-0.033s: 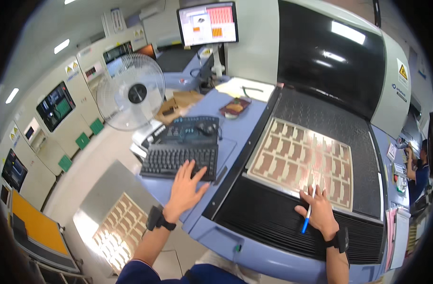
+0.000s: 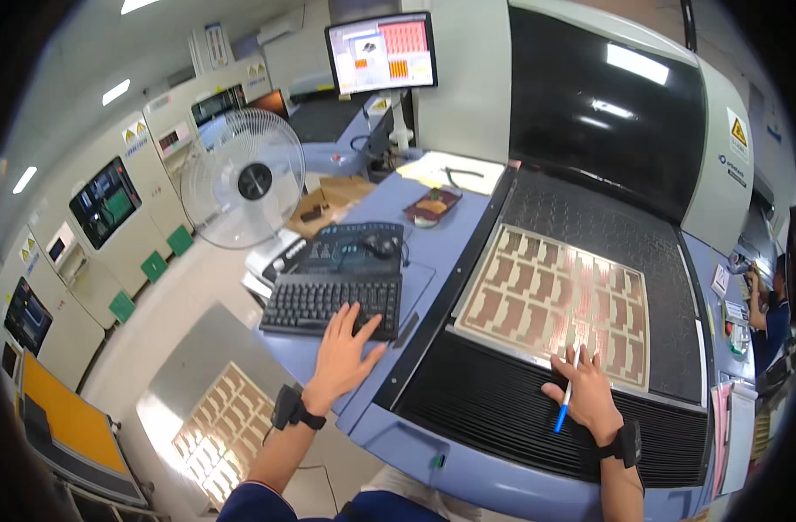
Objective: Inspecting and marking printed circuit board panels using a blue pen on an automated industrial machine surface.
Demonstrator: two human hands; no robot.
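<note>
My left hand (image 2: 339, 358) lies with its fingers spread over the front right part of a black keyboard (image 2: 315, 302). A flat panel with copper-brown patterned pieces (image 2: 520, 287) rests on the black bed of a large machine. At that panel's near edge is my right hand (image 2: 587, 391), its fingertips reaching onto the panel. A white pen with a blue end (image 2: 563, 412) is tucked between the thumb and fingers of this hand, blue end toward me. Behind the keyboard, a black mouse (image 2: 379, 244) sits on a dark mat (image 2: 332, 248).
A monitor (image 2: 382, 50) stands beyond the desk, and a fan (image 2: 254, 181) to the left. The machine's dark hood (image 2: 607, 122) rises behind the bed. At lower left, another patterned panel (image 2: 228, 418) lies on a metal sheet (image 2: 189, 348). A person (image 2: 768, 309) works at far right.
The whole view has shifted slightly downward. Both hands stay in nearly the same places, on the keyboard and at the panel.
</note>
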